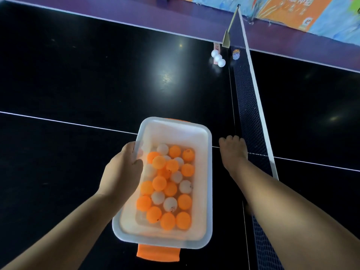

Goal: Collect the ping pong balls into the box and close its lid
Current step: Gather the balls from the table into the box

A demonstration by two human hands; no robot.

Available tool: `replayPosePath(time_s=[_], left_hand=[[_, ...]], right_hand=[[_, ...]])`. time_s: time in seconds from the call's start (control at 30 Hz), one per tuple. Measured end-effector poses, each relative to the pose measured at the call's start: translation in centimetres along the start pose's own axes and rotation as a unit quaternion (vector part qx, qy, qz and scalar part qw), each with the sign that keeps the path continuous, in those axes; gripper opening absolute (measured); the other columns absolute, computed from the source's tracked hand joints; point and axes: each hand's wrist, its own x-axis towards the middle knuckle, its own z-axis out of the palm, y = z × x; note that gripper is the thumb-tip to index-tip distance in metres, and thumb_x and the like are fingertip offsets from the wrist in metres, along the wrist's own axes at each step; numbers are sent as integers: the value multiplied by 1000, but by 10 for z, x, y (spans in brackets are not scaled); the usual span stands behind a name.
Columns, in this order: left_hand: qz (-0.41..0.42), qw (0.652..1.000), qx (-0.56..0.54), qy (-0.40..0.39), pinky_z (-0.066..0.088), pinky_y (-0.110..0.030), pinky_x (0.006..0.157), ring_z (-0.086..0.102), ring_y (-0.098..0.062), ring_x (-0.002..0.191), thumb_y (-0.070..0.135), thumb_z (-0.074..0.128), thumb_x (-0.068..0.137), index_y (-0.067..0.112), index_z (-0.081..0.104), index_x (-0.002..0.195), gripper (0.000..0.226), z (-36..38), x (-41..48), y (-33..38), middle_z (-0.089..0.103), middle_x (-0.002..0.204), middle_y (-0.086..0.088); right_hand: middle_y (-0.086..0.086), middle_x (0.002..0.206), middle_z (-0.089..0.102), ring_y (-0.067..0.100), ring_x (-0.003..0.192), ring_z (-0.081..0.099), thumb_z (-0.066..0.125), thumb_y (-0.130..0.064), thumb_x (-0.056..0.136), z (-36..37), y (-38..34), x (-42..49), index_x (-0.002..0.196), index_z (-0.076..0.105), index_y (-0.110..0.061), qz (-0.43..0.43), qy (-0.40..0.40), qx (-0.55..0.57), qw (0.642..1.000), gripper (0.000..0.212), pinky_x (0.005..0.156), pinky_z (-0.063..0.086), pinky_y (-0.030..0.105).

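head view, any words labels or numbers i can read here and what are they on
Orange banner: large characters, cut off and blurred, unreadable.
Balls in the box: small print, too small to read.
Paper slip by the net: red marks, blurred.

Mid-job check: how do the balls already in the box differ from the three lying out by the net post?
The boxed balls are mixed orange and white; the three net balls are all white. The boxed balls are many, heaped inside the box; the three net balls lie in a short row on the table beside the net post. Both sets look like the same kind of round ping pong ball.
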Motion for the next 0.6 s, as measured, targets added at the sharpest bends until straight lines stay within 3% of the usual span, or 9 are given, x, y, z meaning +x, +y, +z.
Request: replayPosePath(time_s=[0.17, 0.27, 0.3, 0.37, 0.43, 0.47, 0.6], left_hand=[[8, 1000, 19, 2, 49, -34, 55, 58, -19, 65, 14, 45, 89, 20, 50, 115, 27, -1, -3, 1, 61, 77, 2], [4, 999, 46, -9, 51, -35, 54, 59, -20, 61, 18, 42, 90, 22, 44, 121, 31, -4, -6, 4, 60, 74, 2], [2, 998, 58, -20, 51, -34, 54, 60, -21, 61, 20, 43, 90, 23, 42, 122, 32, -7, -8, 4, 60, 74, 2], [-10, 996, 73, -45, 51, -33, 53, 61, -21, 60, 23, 46, 88, 22, 42, 120, 31, -10, -13, 4, 61, 74, 2], [-31, 996, 59, -56, 46, -29, 49, 61, -20, 59, 19, 46, 87, 19, 46, 115, 28, -12, -22, 6, 59, 72, 2], [-38, 997, 51, -54, 43, -27, 48, 60, -19, 59, 17, 44, 87, 18, 47, 112, 25, -12, -27, 7, 59, 71, 2], [-32, 997, 46, -53, 32, -25, 45, 53, -17, 56, 16, 43, 89, 18, 44, 96, 8, -18, -46, 21, 54, 70, 2]], right_hand=[[10, 122, 53, 26, 111, 49, 67, -15, 76, -5, 2, -6, 123, 45, -14, -8, 16, -8, 1000, 51, 93, 39, 34], [12, 113, 60, 29, 103, 54, 54, -8, 85, -27, 1, -22, 116, 49, -10, 2, 91, 113, 989, 32, 84, 44, 36], [13, 108, 64, 31, 98, 57, 50, -8, 87, -37, 2, -30, 114, 51, -7, 28, 140, 205, 968, 26, 78, 45, 37], [10, 99, 68, 31, 91, 61, 49, -15, 91, -61, 5, -51, 114, 54, -6, 91, 207, 421, 879, 25, 72, 45, 35], [4, 89, 67, 26, 86, 62, 54, -25, 91, -83, 4, -77, 111, 58, -10, 113, 236, 570, 779, 26, 76, 47, 35], [0, 83, 65, 24, 83, 62, 58, -29, 89, -91, 4, -89, 107, 60, -13, 102, 246, 606, 750, 24, 77, 49, 36], [-3, 79, 69, 17, 77, 68, 54, -48, 83, -105, 7, -137, 90, 62, -18, 41, 206, 664, 718, 32, 79, 54, 41]])
